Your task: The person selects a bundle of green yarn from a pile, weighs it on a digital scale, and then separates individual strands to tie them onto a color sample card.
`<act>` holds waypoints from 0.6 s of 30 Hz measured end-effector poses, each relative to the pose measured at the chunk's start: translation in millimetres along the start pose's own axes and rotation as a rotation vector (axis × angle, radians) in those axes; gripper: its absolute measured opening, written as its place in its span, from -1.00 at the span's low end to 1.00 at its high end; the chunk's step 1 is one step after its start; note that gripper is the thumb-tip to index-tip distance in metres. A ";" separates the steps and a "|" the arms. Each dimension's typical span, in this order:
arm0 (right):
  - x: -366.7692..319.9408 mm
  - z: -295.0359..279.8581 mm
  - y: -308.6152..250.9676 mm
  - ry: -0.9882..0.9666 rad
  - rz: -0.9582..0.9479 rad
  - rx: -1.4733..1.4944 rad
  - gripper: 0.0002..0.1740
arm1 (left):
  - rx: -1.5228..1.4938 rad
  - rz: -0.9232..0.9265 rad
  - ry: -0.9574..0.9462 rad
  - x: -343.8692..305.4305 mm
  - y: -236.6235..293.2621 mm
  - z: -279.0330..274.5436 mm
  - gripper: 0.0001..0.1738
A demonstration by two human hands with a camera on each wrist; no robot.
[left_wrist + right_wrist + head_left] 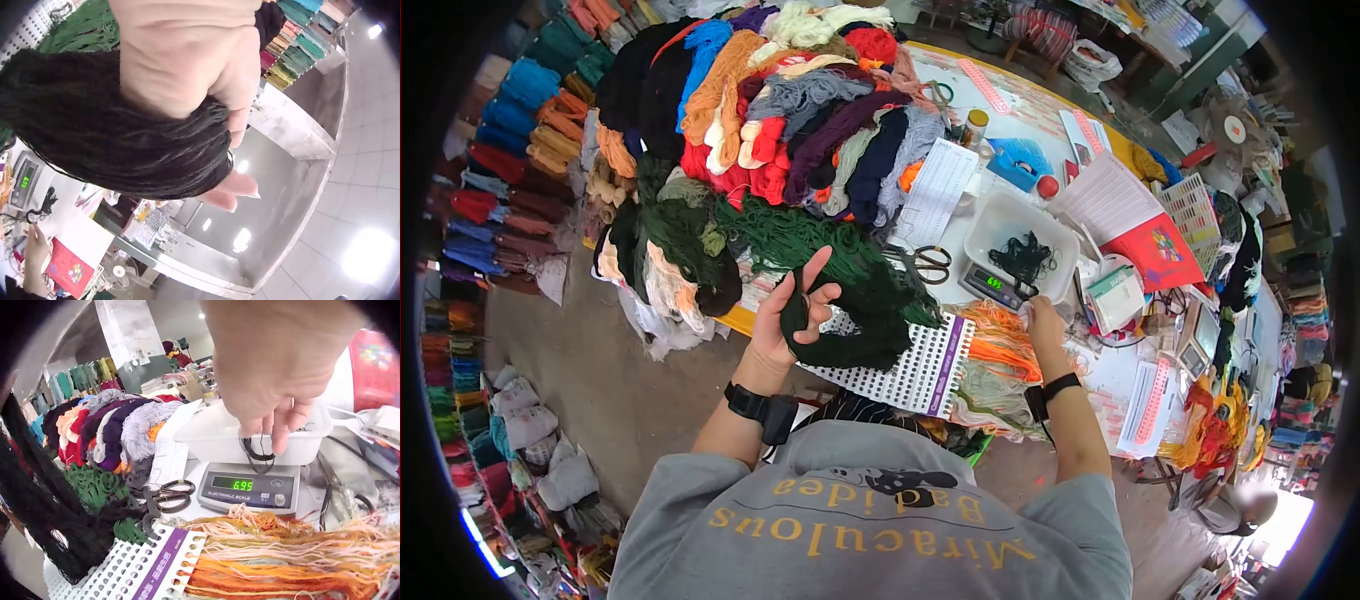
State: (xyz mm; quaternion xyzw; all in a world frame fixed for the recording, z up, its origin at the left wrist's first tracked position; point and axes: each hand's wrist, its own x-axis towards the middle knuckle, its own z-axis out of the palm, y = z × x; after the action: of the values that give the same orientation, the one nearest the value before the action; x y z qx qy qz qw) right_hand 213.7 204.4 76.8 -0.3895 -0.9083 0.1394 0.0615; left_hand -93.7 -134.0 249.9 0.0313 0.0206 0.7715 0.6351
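In the head view my left hand holds a thick, very dark green skein of yarn that loops over the palm and hangs toward the table. Seen from the left wrist, the dark strands cross the hand, with fingertips showing beyond them. My right hand pinches a small loop of dark yarn in front of a white plastic tub. This tub sits on an electronic scale whose green display reads 6.95. A loose tangle of dark yarn lies inside the tub.
A perforated white card with a purple strip lies at the front edge, beside orange and pale threads. Black-handled scissors lie left of the scale. Green yarn and a tall heap of coloured skeins fill the left side.
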 end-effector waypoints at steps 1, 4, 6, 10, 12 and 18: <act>-5.5 -8.0 -1.9 0.025 0.003 0.047 -0.82 | 0.013 0.029 0.017 1.3 -3.7 -0.1 -0.43; -23.8 -9.1 11.4 0.043 0.008 0.035 -0.79 | 0.086 0.093 0.139 11.8 -15.8 2.1 -0.51; -36.9 -5.0 12.3 -0.050 0.034 0.129 -0.78 | 0.169 0.116 0.059 21.7 -21.1 3.0 -0.57; -45.1 13.1 10.9 -0.129 0.106 0.143 -0.68 | 0.216 0.091 0.243 26.2 -22.8 11.1 -0.61; -40.6 25.9 14.9 -0.158 0.111 0.225 -0.63 | 0.216 0.090 0.279 27.0 -20.9 14.1 -0.60; -22.4 73.2 29.5 -0.215 0.224 0.453 -0.42 | 0.202 0.108 0.277 21.6 -14.9 12.3 -0.62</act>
State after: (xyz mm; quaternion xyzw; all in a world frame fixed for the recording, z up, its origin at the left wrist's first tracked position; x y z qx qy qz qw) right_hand 233.4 192.5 -2.0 -0.4469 -0.8064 0.3857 0.0344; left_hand -82.3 -110.1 261.6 -0.0106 0.1836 0.7955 0.5773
